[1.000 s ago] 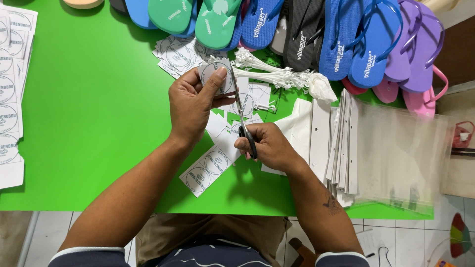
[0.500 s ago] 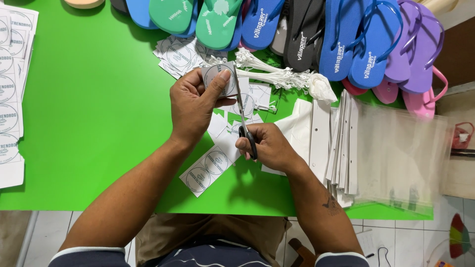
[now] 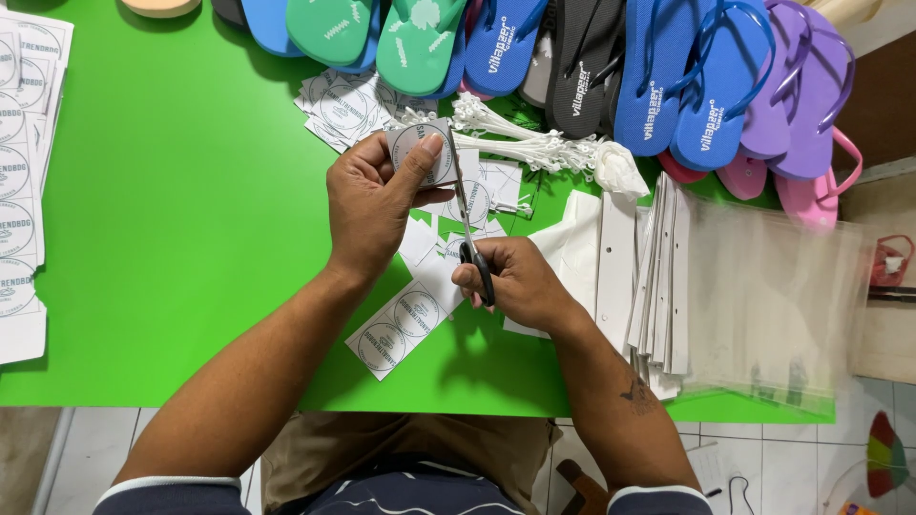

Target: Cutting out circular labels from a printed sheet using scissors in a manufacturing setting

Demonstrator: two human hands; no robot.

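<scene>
Paper label (image 3: 420, 153) pinched, left hand (image 3: 372, 205), scissors (image 3: 468, 224) gripped, right hand (image 3: 515, 281)

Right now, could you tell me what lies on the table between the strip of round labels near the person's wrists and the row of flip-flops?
In the head view, loose cut labels, a bundle of white ties and both hands lie between the label strip and the flip-flops.

Small packing workshop, green table (image 3: 172, 238), flip-flops (image 3: 658, 67), plastic bags (image 3: 773, 296), label sheets (image 3: 19, 172)

The person wears a dark short-sleeved shirt with pale stripes and tan trousers; a small dark tattoo marks the right forearm (image 3: 637, 393).
</scene>
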